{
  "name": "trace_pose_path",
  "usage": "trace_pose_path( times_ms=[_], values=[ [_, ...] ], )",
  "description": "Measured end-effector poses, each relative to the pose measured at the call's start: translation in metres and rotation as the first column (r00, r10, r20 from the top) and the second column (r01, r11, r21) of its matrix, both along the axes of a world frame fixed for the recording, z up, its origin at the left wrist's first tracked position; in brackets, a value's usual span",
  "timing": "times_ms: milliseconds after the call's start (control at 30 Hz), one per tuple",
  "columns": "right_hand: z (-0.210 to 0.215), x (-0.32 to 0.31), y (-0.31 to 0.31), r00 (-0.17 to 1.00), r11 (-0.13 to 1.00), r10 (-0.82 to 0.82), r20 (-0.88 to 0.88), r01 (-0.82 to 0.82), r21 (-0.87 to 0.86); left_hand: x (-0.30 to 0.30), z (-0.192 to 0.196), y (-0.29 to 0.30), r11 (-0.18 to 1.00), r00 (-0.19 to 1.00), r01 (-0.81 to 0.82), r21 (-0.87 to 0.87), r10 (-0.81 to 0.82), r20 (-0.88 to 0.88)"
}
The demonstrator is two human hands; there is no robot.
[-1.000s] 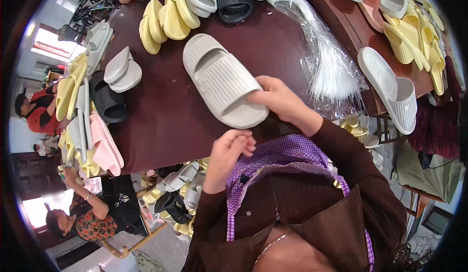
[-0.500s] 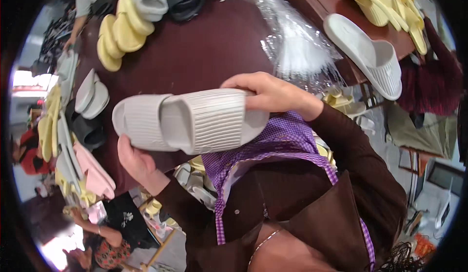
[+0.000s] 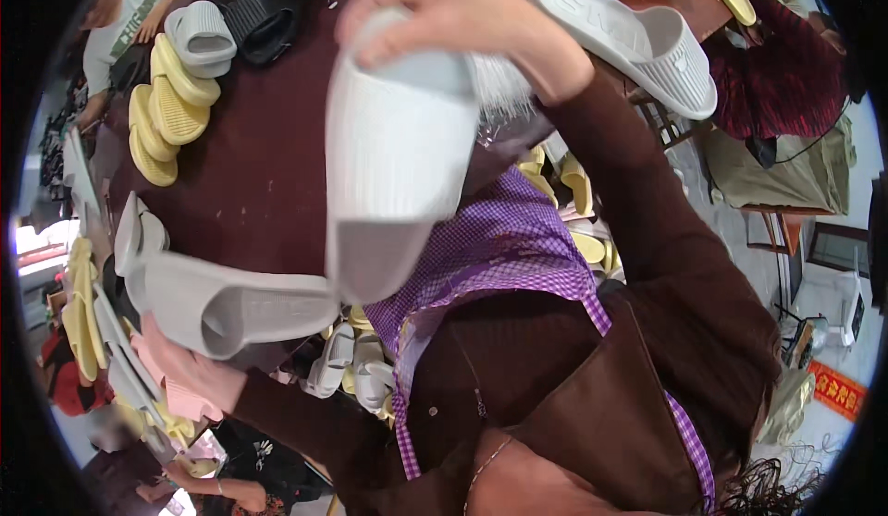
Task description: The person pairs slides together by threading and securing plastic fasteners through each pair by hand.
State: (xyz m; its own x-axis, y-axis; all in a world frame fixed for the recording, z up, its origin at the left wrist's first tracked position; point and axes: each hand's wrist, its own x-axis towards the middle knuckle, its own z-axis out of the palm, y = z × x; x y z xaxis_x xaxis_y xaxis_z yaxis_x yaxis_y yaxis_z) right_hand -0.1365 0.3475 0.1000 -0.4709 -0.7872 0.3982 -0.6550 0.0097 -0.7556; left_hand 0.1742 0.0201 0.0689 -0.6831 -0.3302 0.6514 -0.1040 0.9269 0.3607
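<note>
My right hand [image 3: 421, 17], raised and slightly blurred, is closed on the upper end of a light grey slide slipper [image 3: 398, 151] with a ribbed strap. This slipper hangs upright over the table edge, in front of my purple checked apron. At lower left, my left hand [image 3: 199, 377] holds a second grey slipper [image 3: 277, 308] from below and behind its strap; most of its fingers are hidden. That slipper lies sideways in the air, its heel end pointing right, close to the lower end of the first one.
Yellow slippers [image 3: 171, 100], a grey pair [image 3: 199, 40] and black slippers [image 3: 254, 17] lie on the dark red table [image 3: 250, 174]. Another grey slipper [image 3: 638, 40] is at upper right. Slippers hang along the left edge, pink ones included. Clear plastic bags [image 3: 504, 91] lie behind my right hand. Other people stand around.
The grey slippers, held together lengthwise before, are now apart. My right hand has moved up with one, turned upright; my left hand has moved left and down with the other.
</note>
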Motion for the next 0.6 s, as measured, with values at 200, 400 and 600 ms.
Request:
trace_pose_path(
  times_ms=[200, 400, 600],
  values=[
    [0.015, -0.037, -0.094, 0.924, 0.942, -0.208, -0.32, 0.1, -0.321, -0.121, 0.024, -0.046, 0.82, 0.995, 0.055, 0.57, 0.005, -0.102],
    [0.027, -0.019, -0.023, 0.956, 0.889, -0.283, -0.076, 0.232, -0.394, -0.156, 0.016, 0.053, 0.871, 0.986, 0.166, 0.463, -0.135, -0.101],
    [-0.059, -0.001, 0.018, 0.881, 0.856, -0.473, -0.029, 0.451, -0.253, -0.172, -0.007, 0.174, 0.788, 0.824, 0.466, 0.401, -0.552, 0.128]
  ],
)
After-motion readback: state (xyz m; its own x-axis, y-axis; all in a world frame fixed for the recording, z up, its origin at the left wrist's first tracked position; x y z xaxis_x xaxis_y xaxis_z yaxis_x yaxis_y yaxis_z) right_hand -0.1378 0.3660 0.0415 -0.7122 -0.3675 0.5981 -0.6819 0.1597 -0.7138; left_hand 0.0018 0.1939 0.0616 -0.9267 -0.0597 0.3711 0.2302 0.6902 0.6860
